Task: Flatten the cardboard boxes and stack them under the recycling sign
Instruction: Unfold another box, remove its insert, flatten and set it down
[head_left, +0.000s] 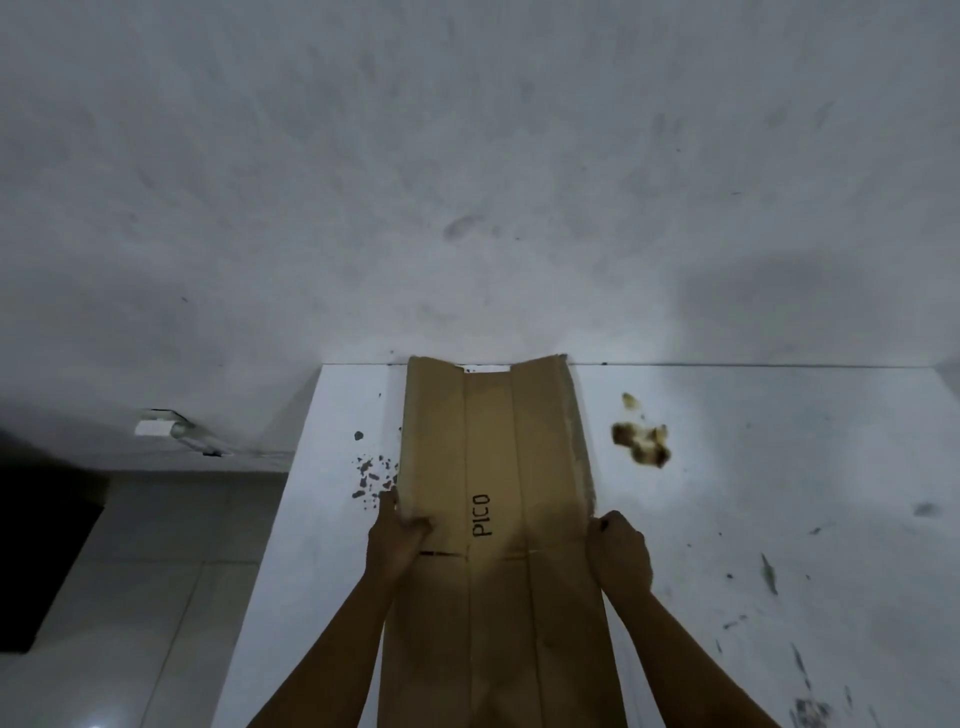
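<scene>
A long flattened brown cardboard box (493, 467), printed "PICO", lies lengthwise on a white surface (753, 467) with its far end touching the wall. My left hand (397, 535) grips its left edge, fingers curled over the top face. On the opposite edge, my right hand (618, 551) holds the cardboard with curled fingers. No recycling sign shows in this view.
A scuffed white wall (467, 182) rises right behind the surface. Brown debris (641, 441) lies to the right of the box and dark crumbs (369, 473) to its left. The surface's left edge drops to a tiled floor (130, 597) with a dark mat (41, 561).
</scene>
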